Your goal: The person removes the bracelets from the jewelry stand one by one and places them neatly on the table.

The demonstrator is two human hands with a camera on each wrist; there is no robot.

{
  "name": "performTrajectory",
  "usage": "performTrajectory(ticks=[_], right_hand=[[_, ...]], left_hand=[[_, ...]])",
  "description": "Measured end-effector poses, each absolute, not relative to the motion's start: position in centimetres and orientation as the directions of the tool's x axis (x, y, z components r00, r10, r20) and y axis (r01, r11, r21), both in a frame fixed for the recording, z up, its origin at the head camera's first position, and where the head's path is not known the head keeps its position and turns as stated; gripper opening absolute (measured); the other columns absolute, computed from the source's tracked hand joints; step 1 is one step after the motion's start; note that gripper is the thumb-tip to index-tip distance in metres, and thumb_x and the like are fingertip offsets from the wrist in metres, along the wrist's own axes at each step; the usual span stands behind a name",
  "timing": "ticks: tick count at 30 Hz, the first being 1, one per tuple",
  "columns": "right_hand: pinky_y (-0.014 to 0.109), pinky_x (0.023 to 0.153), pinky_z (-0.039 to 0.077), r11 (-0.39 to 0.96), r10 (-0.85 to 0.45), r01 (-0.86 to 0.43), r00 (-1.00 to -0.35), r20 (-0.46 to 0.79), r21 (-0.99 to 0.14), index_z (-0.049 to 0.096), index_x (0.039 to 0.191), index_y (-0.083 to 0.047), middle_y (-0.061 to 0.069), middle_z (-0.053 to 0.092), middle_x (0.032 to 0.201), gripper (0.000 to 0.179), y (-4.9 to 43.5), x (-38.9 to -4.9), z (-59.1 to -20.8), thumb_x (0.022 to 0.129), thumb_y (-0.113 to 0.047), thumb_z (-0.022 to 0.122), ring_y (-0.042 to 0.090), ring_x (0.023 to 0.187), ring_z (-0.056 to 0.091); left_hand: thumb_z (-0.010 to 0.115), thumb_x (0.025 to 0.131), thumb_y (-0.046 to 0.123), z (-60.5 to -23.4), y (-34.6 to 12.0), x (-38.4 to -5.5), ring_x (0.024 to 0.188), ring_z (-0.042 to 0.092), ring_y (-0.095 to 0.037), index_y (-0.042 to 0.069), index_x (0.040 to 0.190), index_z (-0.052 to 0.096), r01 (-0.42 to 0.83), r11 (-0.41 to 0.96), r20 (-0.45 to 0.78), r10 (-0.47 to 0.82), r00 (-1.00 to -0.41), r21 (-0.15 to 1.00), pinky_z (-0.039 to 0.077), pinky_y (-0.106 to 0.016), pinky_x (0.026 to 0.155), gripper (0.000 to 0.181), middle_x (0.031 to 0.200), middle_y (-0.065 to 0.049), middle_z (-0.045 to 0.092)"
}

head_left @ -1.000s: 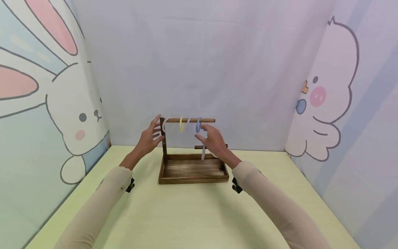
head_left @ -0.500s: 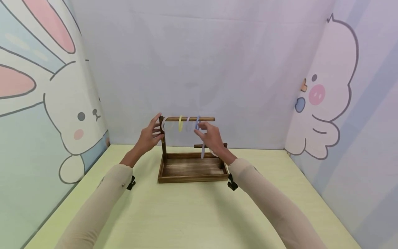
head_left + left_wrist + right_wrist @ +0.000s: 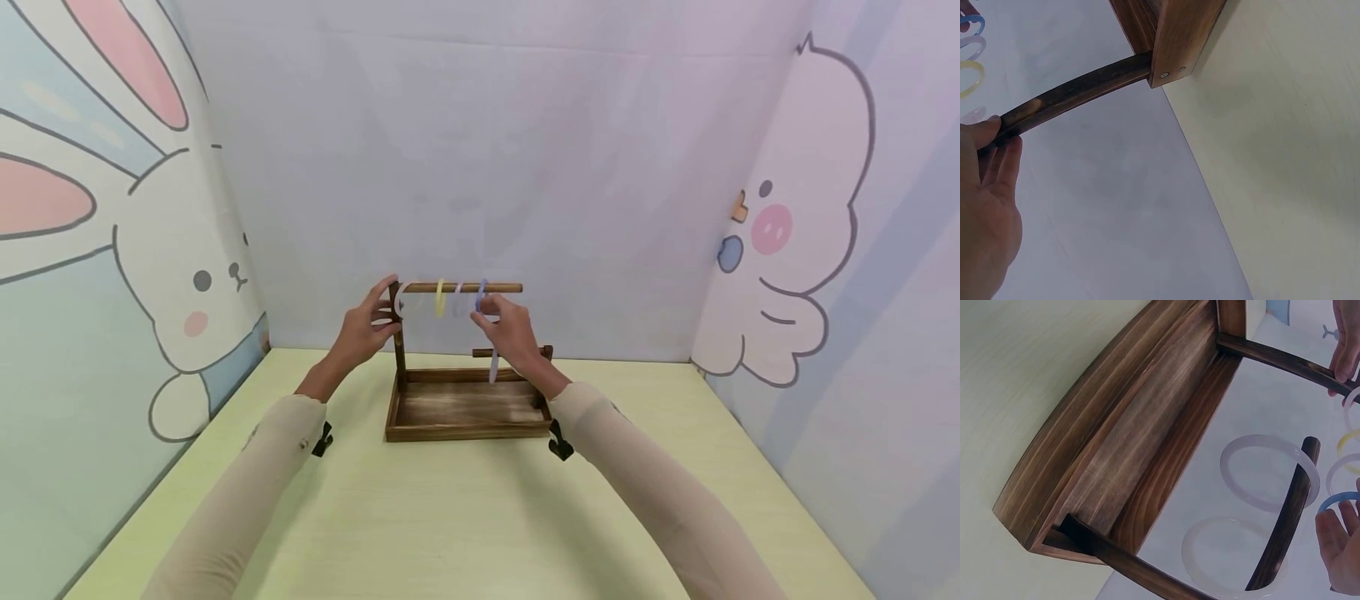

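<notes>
My left hand (image 3: 362, 335) grips the tall dark post (image 3: 1066, 94) of a wooden bangle stand near its top, thumb on one side and fingers on the other. On the upper bar (image 3: 506, 287) hang a white bangle (image 3: 399, 304) by the post, a yellow bangle (image 3: 440, 300), a pale purple bangle (image 3: 458, 289) and a blue bangle (image 3: 1334, 499). The right hand (image 3: 513, 335) pinches the blue bangle, which still hangs round the bar. Below, a lavender bangle (image 3: 1235, 482) and a clear whitish bangle (image 3: 1189, 550) hang on the shorter lower bar (image 3: 1285, 519).
The stand's base is a shallow wooden tray (image 3: 465, 432) on a pale yellow-green table (image 3: 450, 517). A second, shorter post (image 3: 1129, 562) rises at its right end. Cloth walls (image 3: 600, 167) with cartoon animals stand close behind and at both sides.
The right hand has moved slightly left, and its thumb and fingers have come together on the blue bangle. My left hand stays on the post.
</notes>
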State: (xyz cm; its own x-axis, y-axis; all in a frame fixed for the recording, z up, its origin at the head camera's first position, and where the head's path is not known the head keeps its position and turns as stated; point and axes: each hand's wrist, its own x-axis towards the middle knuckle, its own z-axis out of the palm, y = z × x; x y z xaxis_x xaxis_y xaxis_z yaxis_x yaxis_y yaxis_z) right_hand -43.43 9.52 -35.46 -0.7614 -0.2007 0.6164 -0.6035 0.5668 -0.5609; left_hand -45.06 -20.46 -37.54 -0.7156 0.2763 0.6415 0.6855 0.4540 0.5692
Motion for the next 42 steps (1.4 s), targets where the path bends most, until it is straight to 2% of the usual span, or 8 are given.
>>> performTrajectory(ticks=[12,19,22,29,34,42], right_hand=[[0.036,0.088,0.063,0.534,-0.195,-0.618,-0.754,0.627,-0.577,0.068,0.118,-0.004,0.013,0.077,0.112,0.019,10.0,-43.5,-35.7,0.102,-0.015,0.069,0.022,0.105,0.075],[0.038,0.088,0.063,0.499,-0.164,-0.594,-0.78,0.604,-0.631,0.068,0.123,-0.001,0.015,0.077,0.111,0.024,10.5,-43.3,-35.9,0.103,-0.014,0.068,0.024,0.105,0.075],[0.039,0.086,0.064,0.492,-0.135,-0.574,-0.793,0.595,-0.654,0.068,0.123,0.001,0.016,0.077,0.111,0.025,10.9,-43.4,-35.8,0.102,-0.013,0.068,0.025,0.103,0.076],[0.032,0.075,0.065,0.431,-0.096,-0.568,-0.801,0.591,-0.701,0.068,0.124,0.001,0.021,0.077,0.108,0.025,11.7,-43.6,-35.4,0.1,-0.008,0.069,0.03,0.095,0.078],[0.03,0.073,0.065,0.395,-0.085,-0.555,-0.816,0.572,-0.732,0.067,0.126,0.003,0.024,0.076,0.108,0.028,12.3,-43.5,-34.9,0.099,-0.004,0.07,0.034,0.096,0.077],[0.031,0.07,0.065,0.347,-0.053,-0.52,-0.842,0.537,-0.781,0.064,0.126,0.005,0.025,0.076,0.106,0.031,12.3,-43.9,-34.9,0.097,-0.001,0.071,0.036,0.094,0.077]], left_hand=[[0.073,0.091,-0.012,-37.4,-20.3,-45.3,0.113,0.07,-0.041,0.029,0.162,0.031,0.654,0.488,0.613,0.269,-0.743,0.578,0.061,-0.049,0.091,0.092,0.124,-0.028,0.068],[0.073,0.091,-0.012,-37.1,-20.3,-45.0,0.114,0.07,-0.041,0.024,0.162,0.031,0.634,0.491,0.588,0.269,-0.763,0.597,0.061,-0.05,0.093,0.089,0.124,-0.027,0.069],[0.073,0.092,-0.011,-37.1,-20.2,-45.1,0.115,0.07,-0.04,0.027,0.162,0.03,0.631,0.483,0.579,0.274,-0.768,0.607,0.06,-0.049,0.094,0.09,0.124,-0.026,0.069],[0.072,0.092,-0.011,-36.8,-20.1,-45.3,0.115,0.069,-0.041,0.025,0.161,0.03,0.635,0.467,0.578,0.28,-0.766,0.615,0.06,-0.05,0.094,0.089,0.123,-0.028,0.069],[0.071,0.092,-0.012,-36.5,-19.9,-45.4,0.116,0.069,-0.041,0.023,0.161,0.03,0.632,0.446,0.57,0.284,-0.771,0.634,0.06,-0.051,0.094,0.087,0.123,-0.028,0.068],[0.07,0.092,-0.014,-36.7,-20.2,-45.5,0.116,0.069,-0.04,0.028,0.16,0.03,0.606,0.46,0.547,0.271,-0.792,0.649,0.06,-0.05,0.094,0.09,0.121,-0.028,0.068]])
